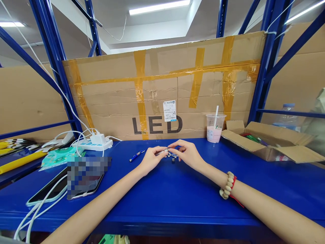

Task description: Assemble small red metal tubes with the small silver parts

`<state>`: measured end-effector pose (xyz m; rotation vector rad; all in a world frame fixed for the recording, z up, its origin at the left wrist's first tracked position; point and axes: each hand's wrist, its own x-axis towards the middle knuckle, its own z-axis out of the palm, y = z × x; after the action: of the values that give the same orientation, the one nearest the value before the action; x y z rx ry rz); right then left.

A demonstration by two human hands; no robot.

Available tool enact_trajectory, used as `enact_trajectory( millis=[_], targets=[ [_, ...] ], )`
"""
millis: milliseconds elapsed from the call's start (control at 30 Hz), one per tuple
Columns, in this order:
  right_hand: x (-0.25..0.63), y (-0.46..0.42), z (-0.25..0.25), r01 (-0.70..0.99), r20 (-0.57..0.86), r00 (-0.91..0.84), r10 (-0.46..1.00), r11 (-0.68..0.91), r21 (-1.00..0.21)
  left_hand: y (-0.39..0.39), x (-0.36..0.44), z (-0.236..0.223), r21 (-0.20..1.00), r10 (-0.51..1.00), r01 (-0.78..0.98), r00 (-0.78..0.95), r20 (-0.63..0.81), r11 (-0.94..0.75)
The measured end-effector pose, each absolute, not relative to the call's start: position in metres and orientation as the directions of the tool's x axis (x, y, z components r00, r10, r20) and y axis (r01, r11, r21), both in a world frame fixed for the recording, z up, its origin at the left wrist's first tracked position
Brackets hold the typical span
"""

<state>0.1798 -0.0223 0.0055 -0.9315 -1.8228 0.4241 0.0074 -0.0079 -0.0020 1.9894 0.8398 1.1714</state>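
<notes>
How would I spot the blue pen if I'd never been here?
Find the big cardboard sheet marked LED, standing behind the blue shelf top. Below its L, the blue pen lies slantwise between the white power strip and the left hand. It's slim and shiny with silvery bands, unlike the tiny loose parts nearby.

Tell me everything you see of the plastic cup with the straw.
The cup is clear, looks like thin plastic, and widens toward its rim. It stands upright on the blue surface, with pink liquid filling roughly its lower half and small printed marks on its side. A white straw sticks out, leaning slightly. Cardboard stands behind it, and neither hand touches it.
</notes>
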Motion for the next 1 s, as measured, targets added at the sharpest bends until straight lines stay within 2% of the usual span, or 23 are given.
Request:
enact_trajectory(
  millis=[200, 467, 633, 800, 1000],
  targets=[
    [0.181, -0.018, 0.002, 0.321, 0.534, -0.281, 0.798, 0.602, -0.731, -0.007, 0.007, -0.007, 0.813, 0.785, 0.191, 0.449, 0.426, -0.551],
    [0.186, -0.011, -0.004, 0.391, 0.405, -0.311, 0.860, 0.504, -0.770, -0.009, 0.008, -0.009, 0.777, 0.730, 0.214, 0.550, 0.405, -0.592],
    [0.190, -0.010, -0.004, 0.490, 0.385, -0.304, 0.871, 0.490, -0.721, -0.012, 0.008, -0.008, 0.799, 0.723, 0.182, 0.571, 0.389, -0.574],
    [0.193, -0.015, 0.001, 0.541, 0.336, -0.381, 0.862, 0.502, -0.675, -0.012, 0.008, -0.010, 0.808, 0.705, 0.147, 0.591, 0.391, -0.571],
    [0.191, -0.027, 0.011, 0.629, 0.379, -0.484, 0.789, 0.614, -0.476, -0.014, 0.010, -0.013, 0.807, 0.690, 0.102, 0.588, 0.422, -0.581]
  ],
)
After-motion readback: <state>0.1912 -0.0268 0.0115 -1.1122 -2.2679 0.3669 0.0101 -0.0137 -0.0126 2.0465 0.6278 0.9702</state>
